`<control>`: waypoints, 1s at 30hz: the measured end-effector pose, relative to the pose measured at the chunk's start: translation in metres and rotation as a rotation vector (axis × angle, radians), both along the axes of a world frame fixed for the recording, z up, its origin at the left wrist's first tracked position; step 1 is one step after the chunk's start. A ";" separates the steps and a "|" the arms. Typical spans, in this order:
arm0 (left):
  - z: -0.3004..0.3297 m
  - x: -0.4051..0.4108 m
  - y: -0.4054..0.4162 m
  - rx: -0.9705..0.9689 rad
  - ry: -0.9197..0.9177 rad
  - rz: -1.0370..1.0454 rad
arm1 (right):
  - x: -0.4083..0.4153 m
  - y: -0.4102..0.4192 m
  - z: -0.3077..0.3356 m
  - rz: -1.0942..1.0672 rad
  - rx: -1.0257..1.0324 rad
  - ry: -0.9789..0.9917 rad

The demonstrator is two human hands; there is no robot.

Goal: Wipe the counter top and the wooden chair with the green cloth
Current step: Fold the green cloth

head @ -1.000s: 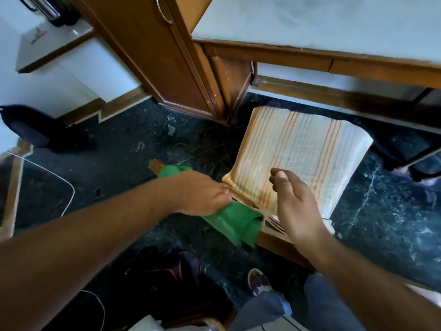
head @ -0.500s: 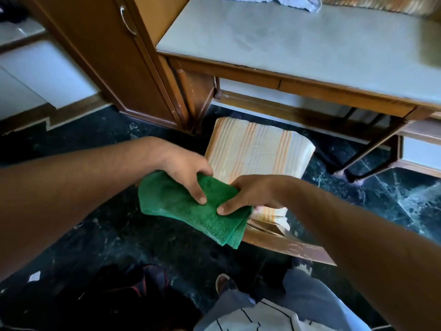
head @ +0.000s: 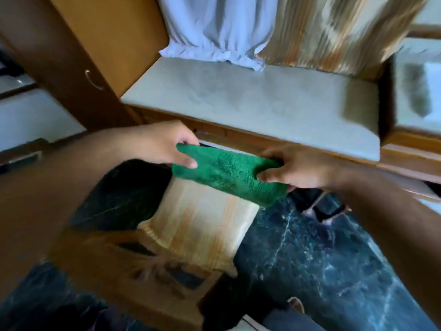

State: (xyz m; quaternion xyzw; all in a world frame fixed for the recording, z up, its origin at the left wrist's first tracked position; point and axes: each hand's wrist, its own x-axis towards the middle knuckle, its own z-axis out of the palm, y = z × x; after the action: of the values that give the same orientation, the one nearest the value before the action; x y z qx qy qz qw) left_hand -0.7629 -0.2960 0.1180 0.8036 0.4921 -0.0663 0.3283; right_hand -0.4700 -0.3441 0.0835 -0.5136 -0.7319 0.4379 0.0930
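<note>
I hold the folded green cloth (head: 229,174) stretched between both hands in mid-air, in front of the counter's wooden edge. My left hand (head: 164,144) pinches its left end and my right hand (head: 293,169) grips its right end. The pale grey counter top (head: 250,101) lies just beyond, bare in its middle. Below the cloth stands the wooden chair (head: 143,266), with a striped cream and orange cushion (head: 202,223) on its seat. The whole view is blurred by motion.
A white curtain (head: 214,29) and a striped orange curtain (head: 329,32) hang onto the counter's back edge. A brown wooden cupboard (head: 78,48) with a metal handle stands at the left. The floor (head: 322,259) is dark green marble. A second counter section (head: 417,91) lies at the right.
My view has swung up from the chair toward the counter. The cloth went from my left hand on the chair to being held by both hands, lifted near the counter edge.
</note>
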 end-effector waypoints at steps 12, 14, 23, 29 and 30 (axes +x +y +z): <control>-0.085 0.331 0.094 0.107 -0.289 -0.024 | 0.304 0.021 -0.032 -0.394 0.178 -0.409; -0.088 0.372 0.104 0.109 -0.333 -0.060 | 0.343 0.028 -0.033 -0.459 0.194 -0.434; -0.016 0.566 0.216 0.348 -0.488 -0.168 | 0.517 0.124 0.031 -0.819 0.510 -0.561; -0.011 0.678 0.290 0.251 -0.419 -0.308 | 0.597 0.167 0.034 -0.985 0.536 -0.699; -0.022 0.688 0.295 0.210 -0.358 -0.355 | 0.605 0.168 0.022 -0.946 0.495 -0.719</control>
State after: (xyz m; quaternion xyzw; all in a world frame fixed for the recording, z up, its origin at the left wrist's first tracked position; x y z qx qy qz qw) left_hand -0.0745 -0.0010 0.0960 0.9058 0.2815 0.0717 0.3083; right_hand 0.1352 -0.1765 0.1055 -0.8590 -0.4914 -0.0319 0.1405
